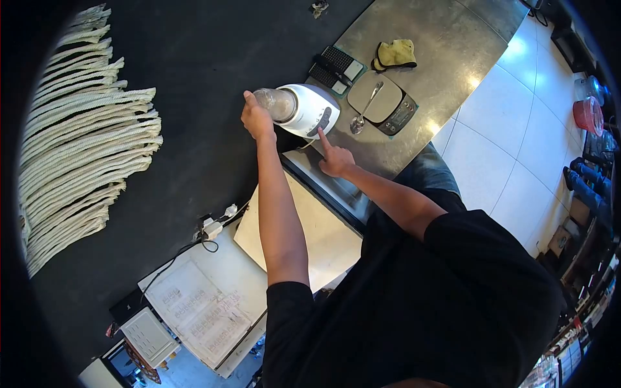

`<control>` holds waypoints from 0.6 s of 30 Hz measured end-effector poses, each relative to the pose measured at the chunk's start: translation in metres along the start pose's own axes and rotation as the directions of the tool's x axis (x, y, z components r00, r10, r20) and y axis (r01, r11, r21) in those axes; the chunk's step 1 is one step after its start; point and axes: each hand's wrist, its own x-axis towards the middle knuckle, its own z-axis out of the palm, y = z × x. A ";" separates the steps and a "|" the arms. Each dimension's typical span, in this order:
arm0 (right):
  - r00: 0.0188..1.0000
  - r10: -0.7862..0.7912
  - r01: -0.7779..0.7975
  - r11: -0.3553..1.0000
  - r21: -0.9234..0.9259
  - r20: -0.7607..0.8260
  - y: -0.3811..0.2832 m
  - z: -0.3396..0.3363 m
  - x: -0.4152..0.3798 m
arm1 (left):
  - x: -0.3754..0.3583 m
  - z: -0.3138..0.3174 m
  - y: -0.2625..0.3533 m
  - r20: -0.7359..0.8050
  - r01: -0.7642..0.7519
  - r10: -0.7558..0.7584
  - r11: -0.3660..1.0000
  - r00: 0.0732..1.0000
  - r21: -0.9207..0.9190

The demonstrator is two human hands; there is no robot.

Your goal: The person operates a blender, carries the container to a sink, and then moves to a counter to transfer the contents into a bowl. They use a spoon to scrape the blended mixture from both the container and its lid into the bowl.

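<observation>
A white blender (pixel 306 111) with a row of buttons stands on the metal counter, a clear cup (pixel 278 105) with pale contents fitted to it. My left hand (pixel 257 118) is wrapped round the far end of the cup. With its index finger stretched out, my right hand (pixel 336 159) touches the button panel; its other fingers are curled and hold nothing that I can see. Right of the blender, a spoon (pixel 367 107) lies across a kitchen scale (pixel 383 103).
Near the scale are a black gridded device (pixel 336 70) and a yellow-black cloth (pixel 395 54). White cords (pixel 97 149) hang on the dark wall. A plug and cable (pixel 212 227) lie by an open book (pixel 204 304). Tiled floor (pixel 504 136) lies at right.
</observation>
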 end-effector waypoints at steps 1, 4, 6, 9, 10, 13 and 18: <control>1.000 0.012 -0.012 1.000 0.009 0.009 -0.001 -0.001 0.000 | -0.001 0.000 0.001 -0.002 0.000 0.000 1.000 1.000 0.000; 0.999 0.024 -0.025 0.999 0.035 0.024 -0.001 -0.002 0.002 | -0.001 0.000 0.002 -0.011 0.000 0.000 1.000 1.000 0.008; 0.999 0.026 -0.028 0.998 0.053 0.029 0.004 0.000 0.004 | -0.001 0.000 -0.001 -0.001 -0.001 0.001 1.000 1.000 -0.006; 0.995 -0.023 0.022 1.000 -0.017 -0.094 0.007 0.004 0.004 | 0.004 0.000 -0.005 -0.002 -0.017 0.017 1.000 1.000 -0.013; 0.999 -0.007 0.006 1.000 -0.019 -0.049 0.005 -0.001 0.003 | 0.004 0.000 -0.004 -0.003 -0.021 0.021 1.000 1.000 -0.015; 0.999 0.011 -0.011 1.000 0.002 -0.033 0.006 -0.003 0.004 | 0.000 0.002 0.000 -0.006 -0.002 0.002 1.000 1.000 0.001; 1.000 0.020 -0.020 0.999 0.028 -0.002 0.003 -0.004 0.000 | -0.002 -0.001 0.002 0.005 0.018 -0.018 1.000 1.000 0.007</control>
